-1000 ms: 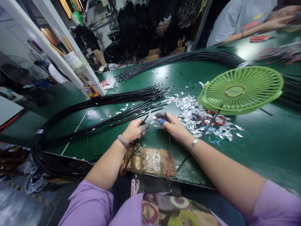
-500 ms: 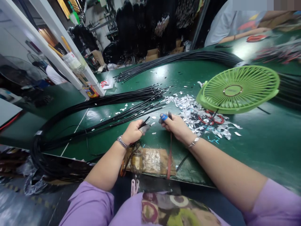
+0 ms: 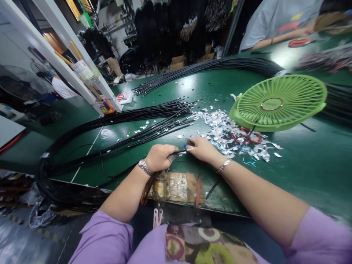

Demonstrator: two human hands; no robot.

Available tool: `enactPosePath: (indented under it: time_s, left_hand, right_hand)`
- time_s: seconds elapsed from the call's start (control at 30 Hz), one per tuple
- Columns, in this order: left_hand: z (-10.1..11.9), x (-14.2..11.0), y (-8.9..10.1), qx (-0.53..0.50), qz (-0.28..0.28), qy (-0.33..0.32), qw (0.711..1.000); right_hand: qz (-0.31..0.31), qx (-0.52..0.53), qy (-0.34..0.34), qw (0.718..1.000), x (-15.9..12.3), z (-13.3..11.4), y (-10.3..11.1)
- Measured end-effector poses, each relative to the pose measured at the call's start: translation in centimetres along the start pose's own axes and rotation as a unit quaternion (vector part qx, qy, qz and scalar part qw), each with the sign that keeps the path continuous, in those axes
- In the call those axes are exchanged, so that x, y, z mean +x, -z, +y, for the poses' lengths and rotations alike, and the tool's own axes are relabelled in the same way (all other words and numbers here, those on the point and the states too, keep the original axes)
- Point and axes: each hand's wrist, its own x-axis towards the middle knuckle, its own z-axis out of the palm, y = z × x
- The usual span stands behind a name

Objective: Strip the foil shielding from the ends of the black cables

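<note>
My left hand (image 3: pixel 159 157) is closed around a black cable (image 3: pixel 180 151), whose end points right toward my other hand. Blue wrapping covers a fingertip of my right hand (image 3: pixel 203 149), which is closed at the cable's end. From its fingers juts a small dark pointed tool (image 3: pixel 190 142), mostly hidden, so its exact kind does not show. Just below both hands lies a taped cardboard-like block (image 3: pixel 180 187) with a red strip (image 3: pixel 198 192) across its right end. A bundle of black cables (image 3: pixel 154 135) lies beyond my left hand, its tips pointing right.
A green fan (image 3: pixel 277 104) stands at the right over a heap of white scraps (image 3: pixel 220 128) with red-handled scissors (image 3: pixel 247 136). More black cables (image 3: pixel 209 68) curve along the back of the green table (image 3: pixel 302 176). A co-worker's arm (image 3: pixel 277 41) rests at the far right.
My hands have come together, and the cable in my left hand now reaches my right fingers. The dark tool's tips, upright before, now sit lower and blurred beside the cable end.
</note>
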Motion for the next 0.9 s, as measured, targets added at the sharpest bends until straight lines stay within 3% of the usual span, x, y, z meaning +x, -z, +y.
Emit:
enactPosePath:
  time_s: [0.07, 0.17, 0.23, 0.33, 0.43, 0.57, 0.7, 0.8, 0.9]
  left_hand:
    - [-0.1, 0.0, 0.0, -0.045, 0.052, 0.017, 0.998]
    - [-0.4, 0.2, -0.2, -0.149, 0.102, 0.087, 0.980]
    - [-0.5, 0.5, -0.4, -0.240, 0.088, 0.150, 0.955]
    - [-0.7, 0.8, -0.6, -0.324, 0.068, 0.209, 0.920]
    - [-0.9, 0.8, -0.7, -0.307, 0.092, 0.204, 0.925]
    - [-0.8, 0.5, -0.7, -0.151, 0.135, 0.143, 0.969]
    - [-0.2, 0.2, -0.5, -0.032, 0.139, 0.095, 0.985]
    - [0.0, 0.2, -0.3, -0.031, 0.123, 0.089, 0.988]
    - [-0.3, 0.3, -0.1, -0.140, 0.048, 0.120, 0.982]
  right_hand:
    - [0.068, -0.022, -0.017, 0.997, 0.4, 0.3, 0.7]
    - [0.121, 0.036, 0.026, 0.992, 0.3, 0.3, 1.2]
    - [0.112, 0.086, 0.055, 0.988, 0.0, 0.0, 1.0]
    - [0.056, 0.125, 0.037, 0.990, -0.5, -0.4, 0.2]
    - [0.017, 0.172, 0.016, 0.985, -1.0, -1.1, -0.8]
    - [-0.031, 0.293, 0.004, 0.956, -1.9, -2.2, -1.8]
    - [-0.018, 0.305, -0.017, 0.952, -2.2, -2.5, -2.3]
    - [-0.001, 0.295, 0.014, 0.956, -2.1, -2.3, -2.1]
    - [-0.002, 0.247, 0.073, 0.966, -1.8, -1.9, -1.6]
